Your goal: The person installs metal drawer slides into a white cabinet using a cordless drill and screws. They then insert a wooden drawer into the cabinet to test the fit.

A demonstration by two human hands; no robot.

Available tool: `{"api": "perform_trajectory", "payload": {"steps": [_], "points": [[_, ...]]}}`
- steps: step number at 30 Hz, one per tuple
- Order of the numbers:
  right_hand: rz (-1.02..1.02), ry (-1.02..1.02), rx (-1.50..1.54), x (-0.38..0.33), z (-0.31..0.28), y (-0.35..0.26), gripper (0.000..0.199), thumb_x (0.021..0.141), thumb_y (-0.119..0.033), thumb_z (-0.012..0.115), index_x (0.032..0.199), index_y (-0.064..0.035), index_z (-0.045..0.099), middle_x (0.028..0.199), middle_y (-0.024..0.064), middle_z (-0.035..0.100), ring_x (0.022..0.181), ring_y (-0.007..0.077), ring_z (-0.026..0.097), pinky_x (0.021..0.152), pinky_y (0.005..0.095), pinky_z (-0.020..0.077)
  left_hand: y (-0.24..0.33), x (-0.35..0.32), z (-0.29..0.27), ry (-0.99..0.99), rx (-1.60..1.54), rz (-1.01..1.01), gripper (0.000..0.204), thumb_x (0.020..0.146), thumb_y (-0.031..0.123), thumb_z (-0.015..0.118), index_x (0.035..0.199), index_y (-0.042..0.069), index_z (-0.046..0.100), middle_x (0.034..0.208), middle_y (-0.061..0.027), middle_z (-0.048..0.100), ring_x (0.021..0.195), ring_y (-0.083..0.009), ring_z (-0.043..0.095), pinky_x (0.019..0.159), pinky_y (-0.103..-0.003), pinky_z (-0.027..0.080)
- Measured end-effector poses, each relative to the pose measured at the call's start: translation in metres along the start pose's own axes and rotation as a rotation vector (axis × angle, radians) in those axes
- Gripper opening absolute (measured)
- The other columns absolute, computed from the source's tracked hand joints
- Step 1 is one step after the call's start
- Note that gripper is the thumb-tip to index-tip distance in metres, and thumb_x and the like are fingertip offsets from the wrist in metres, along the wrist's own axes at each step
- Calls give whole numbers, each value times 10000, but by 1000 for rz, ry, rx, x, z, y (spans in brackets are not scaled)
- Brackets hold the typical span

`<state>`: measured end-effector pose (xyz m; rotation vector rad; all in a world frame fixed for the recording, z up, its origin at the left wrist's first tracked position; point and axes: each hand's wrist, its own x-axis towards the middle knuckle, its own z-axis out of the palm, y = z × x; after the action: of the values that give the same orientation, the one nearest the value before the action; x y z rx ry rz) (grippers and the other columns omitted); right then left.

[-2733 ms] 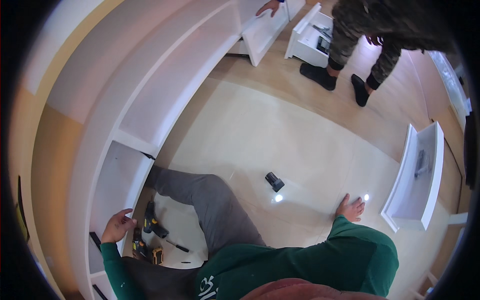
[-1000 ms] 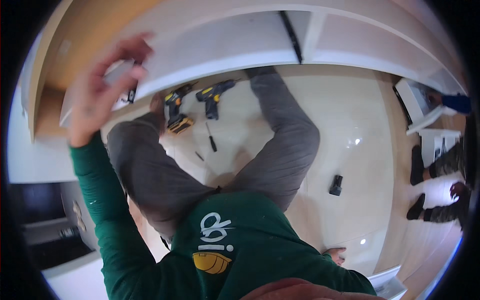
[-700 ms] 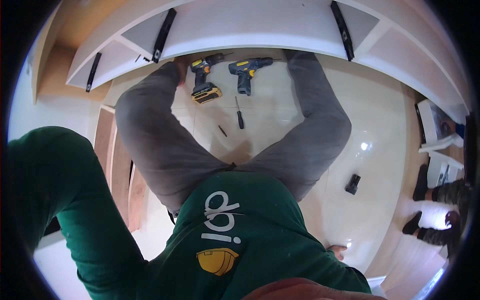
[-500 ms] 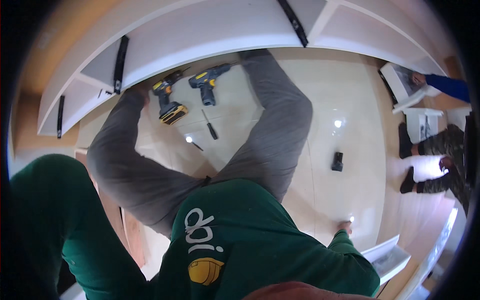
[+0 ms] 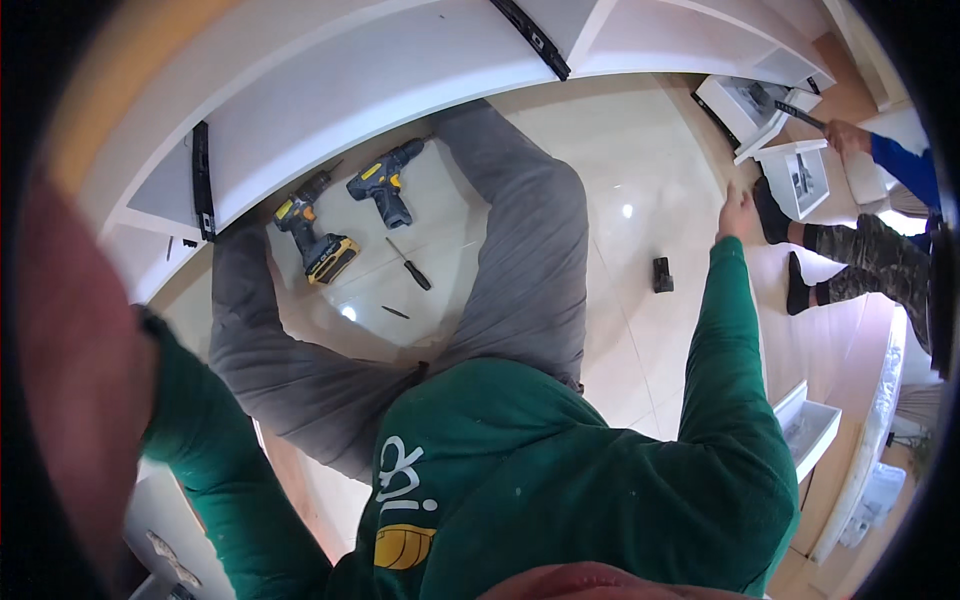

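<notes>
My right hand is stretched out over the floor at the right, fingers extended and nothing seen in it. A co-worker's dark sock is the nearest thing to it. My left hand looms large and blurred at the left edge; its fingers cannot be made out. Between my legs lie a yellow-and-black cordless drill with a battery and a second cordless drill. Close to them are a screwdriver and a small dark bit. A black battery lies on the floor right of my leg.
A white cabinet with black drawer slides spans the far side above my feet. At the right, a co-worker's hand grips a hammer-like tool over a white drawer. Another white drawer stands lower right.
My right arm has swung from the lower right up and forward. My left hand has come into view at the left. The view has shifted, and the co-worker's tool now shows.
</notes>
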<state>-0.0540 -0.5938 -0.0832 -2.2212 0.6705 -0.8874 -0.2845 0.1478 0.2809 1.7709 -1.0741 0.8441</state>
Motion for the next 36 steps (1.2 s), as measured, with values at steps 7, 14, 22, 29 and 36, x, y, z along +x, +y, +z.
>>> {"api": "perform_trajectory", "payload": {"steps": [7, 14, 22, 29, 36], "points": [[192, -287, 268, -8, 13, -100, 864, 862, -501, 794, 1471, 13, 462, 1286, 161, 617, 954, 187, 625, 794, 333, 519, -129, -150, 13, -169, 62, -1057, 336, 945, 141, 700, 1239, -18, 669, 1062, -79, 705, 960, -138, 639, 906, -281, 508], [387, -31, 600, -78, -35, -175, 1125, 767, -581, 838, 1585, -100, 234, 1426, 103, 495, 1149, 275, 515, 874, 560, 465, -211, -195, 17, -567, 76, -1077, 416, 928, 229, 739, 1260, -8, 655, 965, -57, 679, 873, -130, 612, 818, -284, 513], [276, 91, 1109, -65, -122, -186, 752, 958, -564, 627, 1543, -191, 338, 1543, 153, 395, 1383, 352, 451, 1154, 610, 325, -197, -197, 18, -727, 76, -1002, 464, 920, 231, 737, 1310, 2, 633, 932, -56, 659, 820, -127, 604, 755, -289, 522], [264, 44, 1338, -50, -99, -157, 272, 1082, -271, 481, 1076, -2, 522, 1012, 149, 601, 969, 317, 618, 955, 499, 522, -196, -214, 23, -397, 43, -1075, 446, 910, 298, 751, 1241, 7, 681, 873, -65, 690, 775, -163, 631, 749, -314, 526], [337, -10, 1259, -174, -29, -199, 214, 1032, -245, 617, 1001, -41, 561, 748, 66, 574, 661, 232, 598, 650, 409, 545, -287, -126, 108, -337, 469, -628, 372, 938, 225, 694, 1233, -2, 678, 1116, -176, 711, 1007, -313, 696, 900, -391, 544]]}}
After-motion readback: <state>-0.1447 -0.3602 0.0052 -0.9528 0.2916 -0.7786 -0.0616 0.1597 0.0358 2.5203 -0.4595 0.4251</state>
